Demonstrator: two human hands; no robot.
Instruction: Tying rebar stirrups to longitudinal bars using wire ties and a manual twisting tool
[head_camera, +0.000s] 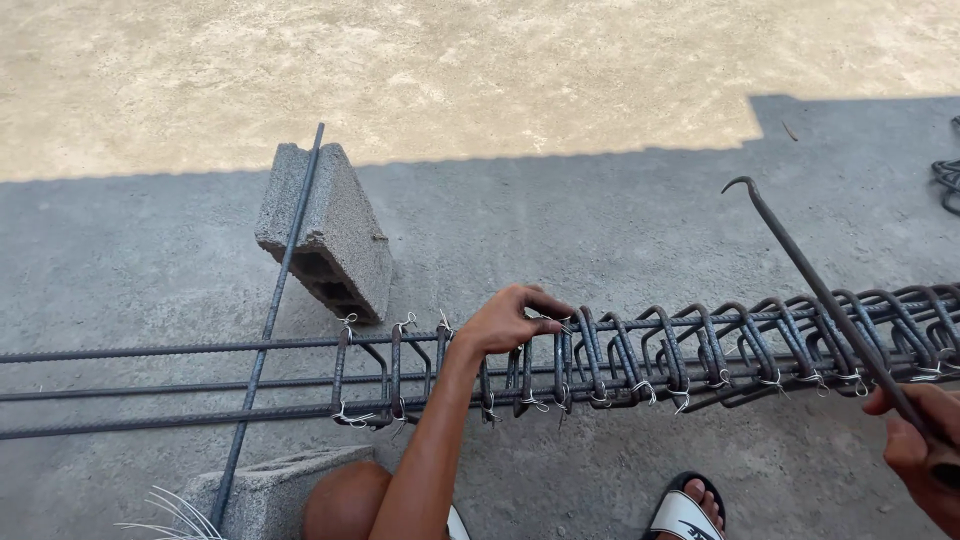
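Left hand (505, 320) fingers curled on stirrup (560, 362); right hand (925, 440) fist gripping hook tool (830, 300); concrete block (325, 230) behind cage.

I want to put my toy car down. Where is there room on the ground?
The grey concrete floor is bare between the tilted grey concrete block and the rusty hooked metal rod. It is crowded along the steel rebar cage, where the left hand grips.

Beside the speckled grey block (325, 232), dark rust-brown bars (160, 350) carry pale silver wire ties (350, 415); the sandal (683, 513) is white-and-black.
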